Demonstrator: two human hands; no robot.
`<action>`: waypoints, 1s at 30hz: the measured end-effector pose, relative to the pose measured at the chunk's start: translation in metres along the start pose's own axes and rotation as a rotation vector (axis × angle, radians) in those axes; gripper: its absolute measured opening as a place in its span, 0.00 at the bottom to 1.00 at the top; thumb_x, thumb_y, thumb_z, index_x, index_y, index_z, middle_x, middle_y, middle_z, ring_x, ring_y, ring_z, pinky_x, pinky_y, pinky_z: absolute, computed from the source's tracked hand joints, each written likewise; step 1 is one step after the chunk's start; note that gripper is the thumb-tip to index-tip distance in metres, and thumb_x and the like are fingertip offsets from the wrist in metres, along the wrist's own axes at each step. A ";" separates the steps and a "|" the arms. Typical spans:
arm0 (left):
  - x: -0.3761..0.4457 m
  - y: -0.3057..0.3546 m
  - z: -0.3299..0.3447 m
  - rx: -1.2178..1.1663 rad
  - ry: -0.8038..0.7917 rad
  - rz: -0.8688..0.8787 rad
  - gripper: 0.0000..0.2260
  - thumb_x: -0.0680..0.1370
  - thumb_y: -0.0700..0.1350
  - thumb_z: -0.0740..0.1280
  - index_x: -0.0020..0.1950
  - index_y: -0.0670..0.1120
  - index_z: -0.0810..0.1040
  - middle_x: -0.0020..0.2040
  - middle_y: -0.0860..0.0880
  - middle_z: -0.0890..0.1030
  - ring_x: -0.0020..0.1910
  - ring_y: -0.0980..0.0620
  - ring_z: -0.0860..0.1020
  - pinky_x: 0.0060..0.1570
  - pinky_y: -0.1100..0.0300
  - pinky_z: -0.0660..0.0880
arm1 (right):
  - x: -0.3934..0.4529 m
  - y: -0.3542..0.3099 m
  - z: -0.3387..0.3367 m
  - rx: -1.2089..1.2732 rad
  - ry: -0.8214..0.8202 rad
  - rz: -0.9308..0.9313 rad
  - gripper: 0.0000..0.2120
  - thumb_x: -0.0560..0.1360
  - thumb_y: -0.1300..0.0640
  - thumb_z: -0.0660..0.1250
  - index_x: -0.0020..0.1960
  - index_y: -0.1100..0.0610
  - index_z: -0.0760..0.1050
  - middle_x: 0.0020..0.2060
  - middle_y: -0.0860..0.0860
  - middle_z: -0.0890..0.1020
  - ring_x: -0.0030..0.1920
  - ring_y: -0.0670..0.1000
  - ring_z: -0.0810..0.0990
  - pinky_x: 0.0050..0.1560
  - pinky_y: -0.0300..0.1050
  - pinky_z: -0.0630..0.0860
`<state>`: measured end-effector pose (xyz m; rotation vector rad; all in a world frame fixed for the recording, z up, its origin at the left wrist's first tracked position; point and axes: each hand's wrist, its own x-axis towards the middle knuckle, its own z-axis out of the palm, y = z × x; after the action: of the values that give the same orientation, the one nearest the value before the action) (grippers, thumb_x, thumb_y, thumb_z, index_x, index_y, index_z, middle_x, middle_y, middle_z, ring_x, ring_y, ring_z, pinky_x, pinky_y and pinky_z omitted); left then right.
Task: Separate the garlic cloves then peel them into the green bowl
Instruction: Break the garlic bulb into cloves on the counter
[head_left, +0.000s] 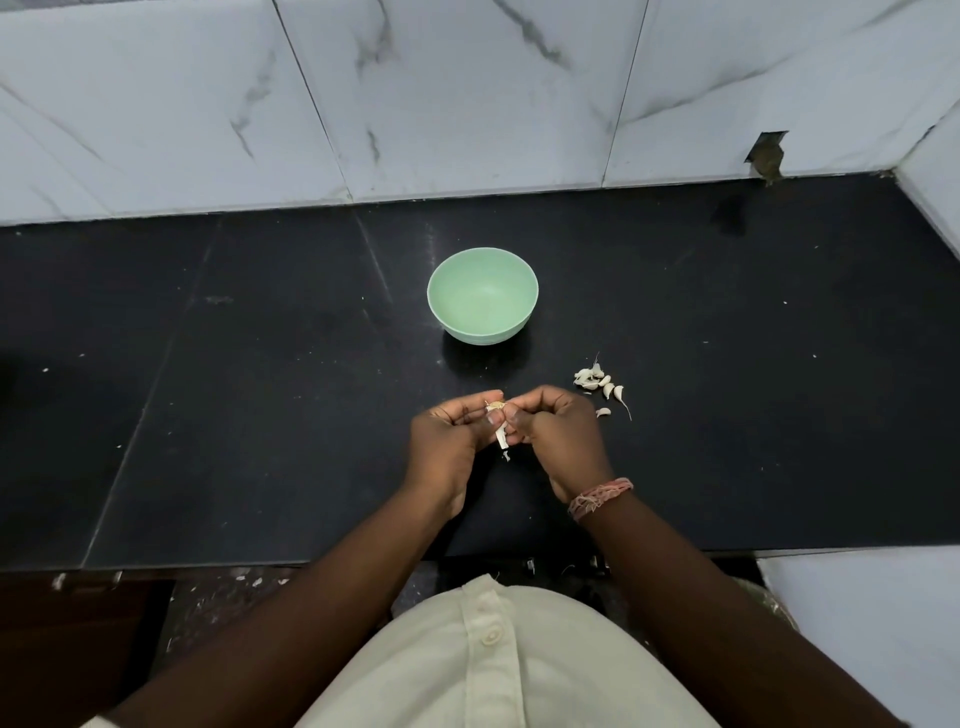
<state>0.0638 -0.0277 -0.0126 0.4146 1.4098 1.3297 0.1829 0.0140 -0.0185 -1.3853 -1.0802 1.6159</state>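
1. The green bowl (482, 295) stands upright on the black bench (260, 389), nothing visible inside it.
2. A small pile of loose garlic cloves (597, 383) lies on the bench to the bowl's right and nearer the person, apart from the bowl; one clove (603, 412) lies just beside the right hand (558, 441).
3. Left hand (447, 441) and right hand meet above the bench, fingers (540, 402) curled, pinching a garlic piece (498, 415) between them, with skin hanging down.
4. The bench runs wide to both sides, bare but for specks; the marble wall (467, 104) closes the far edge.
5. Most of the held garlic is hidden by the fingers.
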 end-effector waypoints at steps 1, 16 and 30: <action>0.000 -0.001 0.001 -0.003 0.009 -0.006 0.10 0.75 0.28 0.70 0.52 0.38 0.84 0.45 0.39 0.86 0.46 0.44 0.84 0.53 0.52 0.82 | 0.000 0.000 -0.001 -0.022 0.001 0.001 0.02 0.76 0.72 0.69 0.45 0.70 0.80 0.33 0.59 0.82 0.30 0.50 0.79 0.36 0.41 0.79; 0.010 0.005 0.005 -0.206 -0.019 -0.194 0.09 0.82 0.32 0.61 0.55 0.40 0.80 0.47 0.42 0.84 0.40 0.52 0.80 0.51 0.55 0.79 | 0.004 -0.001 -0.007 0.271 -0.053 0.178 0.07 0.83 0.64 0.63 0.51 0.64 0.80 0.38 0.57 0.82 0.36 0.48 0.79 0.36 0.40 0.79; 0.012 0.005 0.008 0.099 -0.068 -0.150 0.11 0.77 0.44 0.74 0.55 0.38 0.81 0.44 0.43 0.81 0.39 0.52 0.79 0.37 0.63 0.78 | 0.001 0.007 -0.015 0.195 -0.104 0.139 0.06 0.80 0.67 0.67 0.54 0.63 0.81 0.39 0.57 0.82 0.35 0.47 0.78 0.37 0.39 0.77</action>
<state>0.0642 -0.0125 -0.0122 0.4074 1.4252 1.1188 0.1973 0.0143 -0.0263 -1.2821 -0.8732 1.8588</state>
